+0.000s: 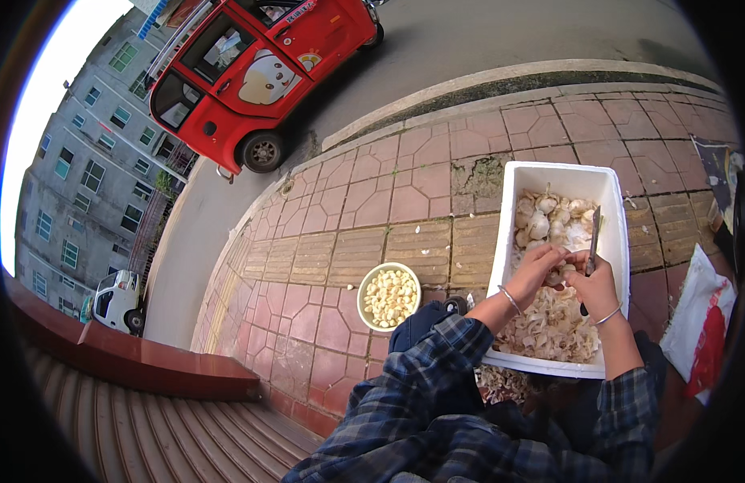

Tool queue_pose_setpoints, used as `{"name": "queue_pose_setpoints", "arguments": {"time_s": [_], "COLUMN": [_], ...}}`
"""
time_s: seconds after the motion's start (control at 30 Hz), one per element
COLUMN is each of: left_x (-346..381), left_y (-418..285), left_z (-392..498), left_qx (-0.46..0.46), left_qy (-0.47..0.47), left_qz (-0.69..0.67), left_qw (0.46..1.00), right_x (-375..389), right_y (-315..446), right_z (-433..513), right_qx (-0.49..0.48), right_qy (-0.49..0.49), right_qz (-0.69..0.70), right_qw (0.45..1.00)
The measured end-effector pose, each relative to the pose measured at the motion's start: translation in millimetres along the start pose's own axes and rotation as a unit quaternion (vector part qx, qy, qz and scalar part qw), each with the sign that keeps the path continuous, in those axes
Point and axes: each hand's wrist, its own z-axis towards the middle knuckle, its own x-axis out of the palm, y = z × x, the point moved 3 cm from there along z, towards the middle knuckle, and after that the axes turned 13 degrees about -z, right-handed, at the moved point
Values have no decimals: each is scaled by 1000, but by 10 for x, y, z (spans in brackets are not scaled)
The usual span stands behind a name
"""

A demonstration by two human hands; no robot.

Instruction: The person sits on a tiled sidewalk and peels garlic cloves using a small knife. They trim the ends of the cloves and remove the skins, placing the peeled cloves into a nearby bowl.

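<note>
Both my hands meet over a white foam box (614, 181). My left hand (534, 273) grips a garlic bulb (555, 276) from its left side, and the fingers partly cover it. On the bulb's other side is my right hand (597, 288), which also holds a knife (594, 235) with its blade pointing away from me and the dark handle end showing below the palm. Whole garlic bulbs (538, 224) lie in the far part of the box. Loose papery garlic skins (547, 329) fill the near part.
Left of the box, a round bowl (360, 305) of peeled garlic cloves stands on the paving tiles (312, 302). More skins (499, 384) lie below the box's near edge. A white and red bag (692, 320) is at right. Beyond the kerb, a red three-wheeled vehicle (252, 84) is on the road.
</note>
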Motion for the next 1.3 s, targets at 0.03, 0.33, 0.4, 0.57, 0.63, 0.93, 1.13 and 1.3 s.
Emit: {"name": "queue_pose_setpoints", "arguments": {"time_s": [0.03,0.33,0.4,0.57,0.63,0.93,1.13,1.3], "left_x": [16,2,3,-24,-40,51,115,61], "left_y": [13,72,68,59,11,-93,-130,-124], "left_z": [13,8,-19,-15,-30,-20,-117,-122], "left_qx": [8,58,78,47,47,25,49,36], "left_qy": [-19,-82,-87,-77,-48,-12,-2,-15], "left_qz": [-6,15,4,-25,-49,-93,14,20], "left_qw": [1000,995,993,996,997,995,999,999], "right_x": [17,9,4,-24,-29,-176,-153,-160], "right_y": [-54,-132,-22,-1,44,-25,42,47], "right_z": [12,46,14,9,-1,56,42,35], "right_qx": [-16,-75,-123,-164,-158,-29,-33,-53], "right_qy": [10,-44,-46,-52,-48,9,-1,-31], "right_qz": [16,-144,-251,-269,-219,143,140,50], "right_qw": [1000,986,959,948,962,989,990,997]}}
